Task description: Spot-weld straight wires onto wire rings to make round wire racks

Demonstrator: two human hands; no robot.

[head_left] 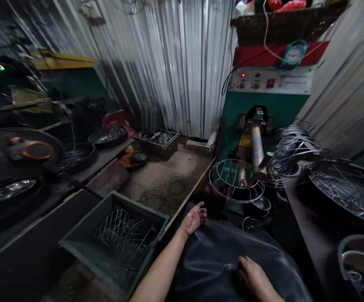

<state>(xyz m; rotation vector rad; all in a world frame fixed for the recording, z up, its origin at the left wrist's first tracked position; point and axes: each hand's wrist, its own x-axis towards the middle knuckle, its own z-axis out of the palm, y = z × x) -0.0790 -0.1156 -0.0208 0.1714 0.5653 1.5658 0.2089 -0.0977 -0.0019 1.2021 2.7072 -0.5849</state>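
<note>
My left hand (193, 220) is turned palm up above my lap, fingers loosely bent and apart, with nothing in it. My right hand (253, 272) rests low over the dark apron (219, 247), its fingers curled together and their tips turned away from sight. Beside those fingertips a small shiny metal piece (229, 267) lies on the apron; whether they touch it I cannot tell. Ahead of both hands, a round wire rack (215, 191) of two rings joined by thin wires sits at the welding machine's arm (257, 147).
On the left stands a green crate (90, 262) holding bent wire parts, with a fan (27, 151) beyond it. Wire rings (152, 197) lie on the floor. To the right are a bundle of wires (291, 147), a large dark pan of metal rods (348, 197) and a bucket (342, 256).
</note>
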